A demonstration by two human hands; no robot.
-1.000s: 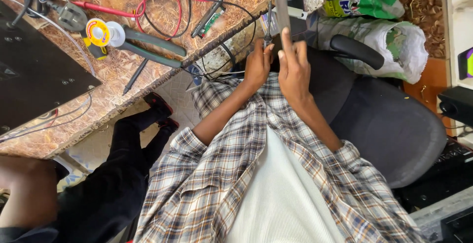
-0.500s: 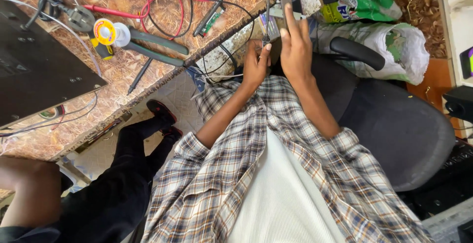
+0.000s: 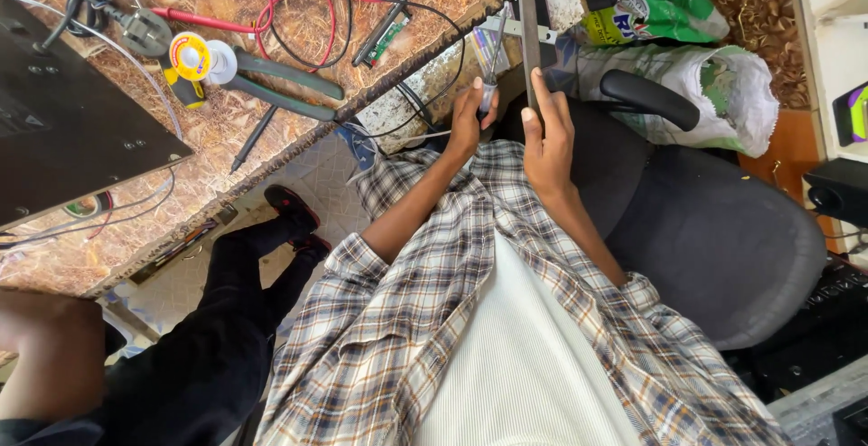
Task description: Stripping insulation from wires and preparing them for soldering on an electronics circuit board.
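Nearest the camera, a ribbed white top and a plaid shirt (image 3: 398, 337) with rolled sleeves are seen, cut off by the lower edge. Both forearms are stretched away from the body towards the edge of the table (image 3: 298, 138).

The right hand (image 3: 549, 134) is wrapped around the lower end of a thin, dark, flat panel (image 3: 528, 30), which is seen edge-on, so that its face is hidden and its kind cannot be told. The panel is held upright just beside the table's edge, its upper end cut close to the top of the frame. The fingers are laid straight along its side, closed about it.

The left hand (image 3: 474, 116) is curled shut on a slim screwdriver (image 3: 493, 66) with a striped handle; the metal shaft is pointed up towards the panel, and whether the tip touches it cannot be made out.

To the right, a padded grey office chair (image 3: 723, 247) with a black armrest is seen. At the left, dark trousers and a dark shoe are seen below the table.

Farther off, the table top is patterned in mottled brown. On it are laid green-handled pliers (image 3: 280, 80), a yellow solder spool (image 3: 192, 55), red and black leads (image 3: 307, 3) in loops, and a flat black metal case (image 3: 63, 138), partly cut off at the left. Beyond the chair, plastic bags (image 3: 714, 93) are bunched against the floor.
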